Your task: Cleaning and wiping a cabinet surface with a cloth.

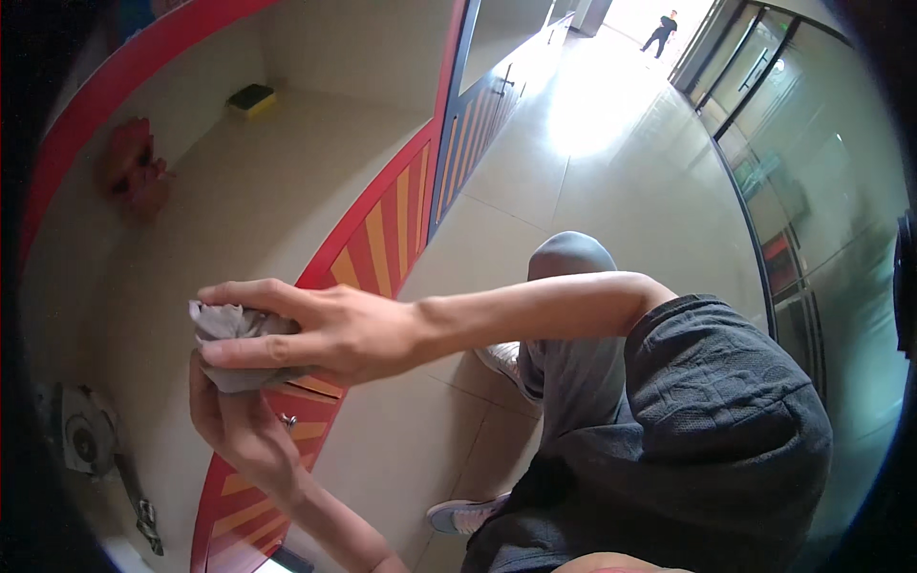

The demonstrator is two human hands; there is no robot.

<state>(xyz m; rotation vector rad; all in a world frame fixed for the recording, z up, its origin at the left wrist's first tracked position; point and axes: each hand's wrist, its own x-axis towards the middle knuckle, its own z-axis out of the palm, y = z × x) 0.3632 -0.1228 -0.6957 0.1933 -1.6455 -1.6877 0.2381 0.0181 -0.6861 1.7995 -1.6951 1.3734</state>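
A crumpled grey cloth (239,325) is bunched between my two hands above the front edge of the beige counter. My right hand (334,329) reaches across from the right and grips it from above, fingers bent over the bundle. From below, my left hand (244,425) holds the underside of the same cloth; its fingertips are partly hidden behind the cloth and my right hand.
On the counter (215,181) lie a yellow-and-black sponge (251,100), a reddish figure-like object (138,172) and a grey device with a cable (86,430). Red-and-yellow striped cabinet doors (382,239) stand below. Glass doors (802,153) line the right; a person (659,33) stands far off.
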